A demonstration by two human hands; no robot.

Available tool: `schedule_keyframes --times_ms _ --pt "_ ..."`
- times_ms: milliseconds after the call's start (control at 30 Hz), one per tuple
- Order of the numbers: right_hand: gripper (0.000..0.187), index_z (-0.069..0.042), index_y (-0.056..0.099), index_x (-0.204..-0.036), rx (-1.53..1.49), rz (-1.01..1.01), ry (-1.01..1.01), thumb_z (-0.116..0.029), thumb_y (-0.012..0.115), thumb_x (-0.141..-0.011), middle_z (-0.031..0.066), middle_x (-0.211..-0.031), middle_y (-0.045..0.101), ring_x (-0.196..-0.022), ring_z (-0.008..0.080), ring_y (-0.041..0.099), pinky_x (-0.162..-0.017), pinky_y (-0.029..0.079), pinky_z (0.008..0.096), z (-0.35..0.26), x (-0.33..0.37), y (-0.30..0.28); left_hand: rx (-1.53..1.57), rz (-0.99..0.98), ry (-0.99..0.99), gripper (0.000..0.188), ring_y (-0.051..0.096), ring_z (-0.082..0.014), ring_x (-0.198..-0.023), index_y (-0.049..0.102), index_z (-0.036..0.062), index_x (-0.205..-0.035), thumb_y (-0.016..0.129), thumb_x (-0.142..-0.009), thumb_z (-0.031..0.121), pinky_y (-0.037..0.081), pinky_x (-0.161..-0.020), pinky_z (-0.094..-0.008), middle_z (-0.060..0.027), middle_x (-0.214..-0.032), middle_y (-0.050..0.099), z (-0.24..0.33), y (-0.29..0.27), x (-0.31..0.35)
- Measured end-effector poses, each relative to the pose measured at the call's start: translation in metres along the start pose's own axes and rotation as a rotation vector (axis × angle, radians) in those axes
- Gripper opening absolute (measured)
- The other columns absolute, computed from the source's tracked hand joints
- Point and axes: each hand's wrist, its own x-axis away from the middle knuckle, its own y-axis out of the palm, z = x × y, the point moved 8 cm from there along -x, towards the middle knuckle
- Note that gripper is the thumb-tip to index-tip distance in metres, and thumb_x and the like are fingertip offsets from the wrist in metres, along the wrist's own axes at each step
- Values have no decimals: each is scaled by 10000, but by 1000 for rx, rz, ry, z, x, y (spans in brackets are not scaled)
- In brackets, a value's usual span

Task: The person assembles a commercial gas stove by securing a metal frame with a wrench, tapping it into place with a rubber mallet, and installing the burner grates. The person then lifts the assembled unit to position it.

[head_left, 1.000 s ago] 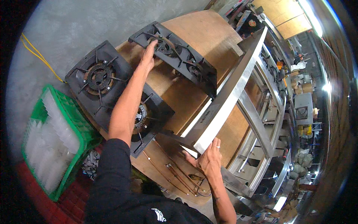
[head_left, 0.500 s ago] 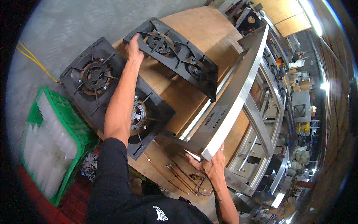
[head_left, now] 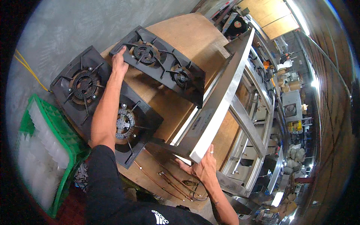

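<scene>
My left hand [head_left: 119, 64] is closed on the left end of a black two-burner gas cooktop [head_left: 160, 63]. This cooktop lies tilted, its right end close against a stainless steel frame [head_left: 222, 103]. Around the frame's near corner, the fingers and thumb of my right hand [head_left: 204, 168] are wrapped; some fingertips are hidden under the metal. Below my left forearm lies a second black two-burner cooktop [head_left: 98, 98], partly covered by the arm. A pale label is stuck on the frame's side.
Both cooktops and the frame rest on a brown wooden tabletop [head_left: 180, 28]. Thin copper-coloured pipes [head_left: 170, 183] lie near its front edge. At left stands a green crate [head_left: 69, 144] holding clear plastic pieces. A grey wall runs behind; cluttered shop goods are at right.
The whole view has shifted, so everything sits further left and slightly lower. Both hands keep their holds on the cooktop and the frame, with little visible movement between these things.
</scene>
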Motion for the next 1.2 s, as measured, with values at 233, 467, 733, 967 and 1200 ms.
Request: schedule_keyframes --times_ms 233,467,733,967,1200 --pt "871 125 512 -1125 -48 -4 60 -578 853 -741 242 -1141 503 -1090 408 566 -766 588 495 -5 -1 -7 -94 -135 55 243 632 -200 -1023 682 -34 -1106 714 -867 -6 527 -872 -317 -71 -1162 663 25 76 33" --pt "809 88 522 -1090 -60 -5 80 -581 840 -765 222 -1145 511 -1094 392 574 -735 593 480 -5 -2 -9 -146 -509 186 150 703 -224 -958 710 -125 -988 676 -848 -83 551 -879 -316 -131 -1037 733 60 195 118" --pt "756 49 538 -1074 -122 16 65 -598 808 -792 200 -1133 512 -1107 388 563 -736 588 509 -5 -1 -12 -569 -933 309 385 685 -178 -966 672 -94 -1203 725 -829 -16 565 -887 -348 -95 -1104 722 78 315 244" --pt "741 60 551 -1017 -52 83 24 -615 780 -813 216 -1107 534 -1042 388 596 -658 614 479 -7 1 -14 -769 -981 277 572 632 -127 -887 669 44 -1320 643 -758 -64 517 -839 -275 -2 -966 689 71 332 317" --pt "741 38 540 -1037 -55 133 4 -625 783 -810 175 -1097 540 -1063 348 591 -665 606 471 -4 6 -11 -676 -922 564 518 658 -147 -964 688 43 -1194 650 -708 -131 534 -878 -287 -51 -1050 711 112 325 328"
